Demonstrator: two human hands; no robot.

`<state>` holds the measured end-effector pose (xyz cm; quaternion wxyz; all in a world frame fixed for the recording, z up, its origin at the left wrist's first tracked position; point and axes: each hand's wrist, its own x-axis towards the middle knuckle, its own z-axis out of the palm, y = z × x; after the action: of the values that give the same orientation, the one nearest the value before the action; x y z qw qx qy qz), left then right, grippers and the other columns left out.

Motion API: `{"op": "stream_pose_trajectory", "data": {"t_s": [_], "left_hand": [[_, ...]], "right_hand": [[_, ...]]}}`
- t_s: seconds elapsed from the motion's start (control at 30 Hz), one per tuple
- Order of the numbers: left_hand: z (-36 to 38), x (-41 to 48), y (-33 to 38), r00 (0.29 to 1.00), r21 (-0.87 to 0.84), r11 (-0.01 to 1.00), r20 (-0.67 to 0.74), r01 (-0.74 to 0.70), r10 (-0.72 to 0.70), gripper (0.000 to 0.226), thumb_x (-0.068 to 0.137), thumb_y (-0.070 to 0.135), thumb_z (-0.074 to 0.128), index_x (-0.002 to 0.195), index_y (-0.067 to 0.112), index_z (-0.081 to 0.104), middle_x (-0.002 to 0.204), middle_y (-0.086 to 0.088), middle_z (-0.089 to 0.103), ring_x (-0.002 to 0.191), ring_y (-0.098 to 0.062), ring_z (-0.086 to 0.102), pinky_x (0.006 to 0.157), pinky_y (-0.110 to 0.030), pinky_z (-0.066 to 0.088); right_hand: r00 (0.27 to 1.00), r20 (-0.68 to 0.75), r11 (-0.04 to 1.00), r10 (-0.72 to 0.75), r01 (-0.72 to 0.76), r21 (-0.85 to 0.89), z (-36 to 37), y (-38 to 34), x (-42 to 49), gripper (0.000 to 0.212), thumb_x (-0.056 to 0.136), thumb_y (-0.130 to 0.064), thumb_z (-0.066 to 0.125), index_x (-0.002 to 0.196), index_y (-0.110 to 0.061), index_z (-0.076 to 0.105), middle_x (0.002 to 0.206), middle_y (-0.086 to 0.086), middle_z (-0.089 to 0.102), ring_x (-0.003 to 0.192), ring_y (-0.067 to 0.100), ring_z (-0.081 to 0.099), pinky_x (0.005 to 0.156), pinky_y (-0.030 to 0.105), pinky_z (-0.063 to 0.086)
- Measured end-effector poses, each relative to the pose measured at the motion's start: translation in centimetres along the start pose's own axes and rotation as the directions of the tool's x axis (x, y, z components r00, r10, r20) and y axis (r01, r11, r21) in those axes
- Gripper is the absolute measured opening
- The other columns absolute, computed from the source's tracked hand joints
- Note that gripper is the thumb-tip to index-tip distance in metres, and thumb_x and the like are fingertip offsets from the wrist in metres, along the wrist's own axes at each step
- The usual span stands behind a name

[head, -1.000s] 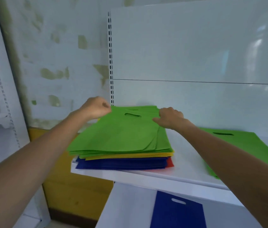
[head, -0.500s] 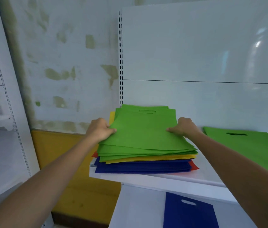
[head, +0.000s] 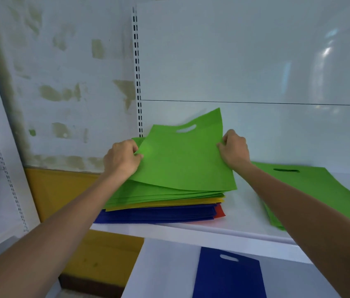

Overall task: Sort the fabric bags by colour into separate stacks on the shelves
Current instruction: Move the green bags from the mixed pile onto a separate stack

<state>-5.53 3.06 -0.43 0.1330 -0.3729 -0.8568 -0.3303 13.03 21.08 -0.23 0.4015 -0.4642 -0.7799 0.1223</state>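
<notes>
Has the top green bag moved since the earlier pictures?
Yes. The top green bag has risen: its handle end tilts up off the mixed stack, toward the back panel seam.

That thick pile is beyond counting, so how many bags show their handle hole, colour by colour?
Green: 2, the lifted green bag and the top bag of the green stack on the right.
Blue: 1, the blue bag on the lower shelf.
Yellow: 0.
Red: 0.
Total: 3.
</notes>
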Motion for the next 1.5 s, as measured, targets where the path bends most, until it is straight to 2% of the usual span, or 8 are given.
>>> {"op": "stream_pose_trajectory", "data": {"t_s": [0.2, 0.33, 0.6, 1.03, 1.17, 1.27, 1.37, 1.5], "left_hand": [[1.5, -1.0, 7.7, 0.978, -0.177, 0.963, 0.013, -0.205, 0.210, 0.033, 0.084, 0.003, 0.060, 0.116, 0.008, 0.062, 0.120, -0.013, 0.063, 0.112, -0.027, 0.057, 0.099, -0.030, 0.040], [3.9, -2.9, 14.2, 0.962, -0.224, 0.947, 0.095, -0.232, 0.258, 0.031, 0.085, 0.004, 0.058, 0.115, 0.008, 0.064, 0.123, -0.010, 0.061, 0.114, -0.024, 0.056, 0.100, -0.030, 0.041], [9.5, -7.5, 23.2, 0.939, -0.264, 0.933, 0.177, -0.244, 0.296, 0.032, 0.084, 0.013, 0.059, 0.116, 0.014, 0.063, 0.121, -0.007, 0.063, 0.112, -0.024, 0.057, 0.097, -0.036, 0.045], [14.9, -11.8, 23.4, 0.859, 0.005, 0.983, 0.486, -0.184, 0.158, 0.022, 0.083, 0.024, 0.055, 0.102, 0.013, 0.062, 0.112, -0.010, 0.060, 0.105, -0.028, 0.056, 0.081, -0.029, 0.044], [15.1, -12.2, 24.3, 0.833, -0.064, 0.979, 0.518, -0.192, 0.197, 0.008, 0.086, 0.022, 0.053, 0.080, 0.022, 0.048, 0.090, -0.004, 0.050, 0.090, -0.023, 0.047, 0.074, -0.025, 0.035], [15.2, -12.3, 24.8, 0.837, -0.009, 0.977, 0.513, -0.214, 0.188, 0.029, 0.087, 0.027, 0.053, 0.113, 0.014, 0.054, 0.117, -0.009, 0.055, 0.109, -0.027, 0.052, 0.078, -0.027, 0.038], [14.1, -11.1, 24.4, 0.868, 0.051, 0.971, 0.461, -0.235, 0.185, 0.041, 0.085, 0.030, 0.054, 0.122, 0.010, 0.052, 0.128, -0.010, 0.052, 0.116, -0.028, 0.052, 0.087, -0.030, 0.042], [10.6, -7.6, 23.8, 0.893, -0.060, 0.963, 0.362, -0.264, 0.267, 0.016, 0.083, 0.028, 0.057, 0.089, 0.014, 0.059, 0.103, -0.013, 0.062, 0.096, -0.025, 0.058, 0.085, -0.032, 0.046]], "right_hand": [[0.990, -0.120, 0.995, -0.069, 0.060, -0.074, -7.1, 4.8, 1.9, 0.037, 0.087, -0.012, 0.056, 0.122, -0.010, 0.043, 0.108, 0.015, 0.061, 0.101, 0.035, 0.056, 0.078, 0.039, 0.042], [0.983, -0.164, 0.986, -0.087, 0.062, -0.153, -12.6, 10.2, 2.7, 0.023, 0.090, -0.014, 0.054, 0.111, -0.010, 0.061, 0.114, 0.011, 0.063, 0.106, 0.032, 0.056, 0.085, 0.037, 0.043], [0.999, 0.024, 0.952, -0.035, 0.040, -0.304, -19.2, 20.8, 1.8, 0.038, 0.090, -0.014, 0.051, 0.126, -0.003, 0.055, 0.129, 0.018, 0.055, 0.120, 0.034, 0.048, 0.101, 0.039, 0.038], [0.904, 0.291, 0.869, 0.315, -0.151, -0.472, -15.9, 28.3, -1.5, 0.031, 0.087, -0.025, 0.050, 0.111, -0.005, 0.053, 0.118, 0.016, 0.056, 0.110, 0.034, 0.052, 0.089, 0.036, 0.044], [0.932, 0.250, 0.890, 0.264, -0.136, -0.435, -15.4, 28.4, -1.2, 0.032, 0.088, -0.015, 0.048, 0.117, -0.002, 0.053, 0.120, 0.019, 0.056, 0.111, 0.034, 0.053, 0.087, 0.031, 0.042], [0.923, 0.241, 0.891, 0.301, -0.182, -0.416, -15.5, 28.6, -1.0, 0.038, 0.089, -0.013, 0.047, 0.125, -0.005, 0.050, 0.127, 0.017, 0.052, 0.116, 0.033, 0.050, 0.095, 0.036, 0.041], [0.921, 0.240, 0.889, 0.307, -0.187, -0.419, -16.0, 27.7, 0.1, 0.039, 0.087, -0.017, 0.050, 0.125, -0.007, 0.050, 0.127, 0.015, 0.052, 0.117, 0.032, 0.049, 0.099, 0.040, 0.041], [0.959, 0.220, 0.927, 0.176, -0.086, -0.365, -16.4, 23.7, 2.9, 0.037, 0.087, -0.022, 0.053, 0.120, -0.005, 0.055, 0.129, 0.016, 0.052, 0.116, 0.033, 0.051, 0.098, 0.037, 0.042]]}}
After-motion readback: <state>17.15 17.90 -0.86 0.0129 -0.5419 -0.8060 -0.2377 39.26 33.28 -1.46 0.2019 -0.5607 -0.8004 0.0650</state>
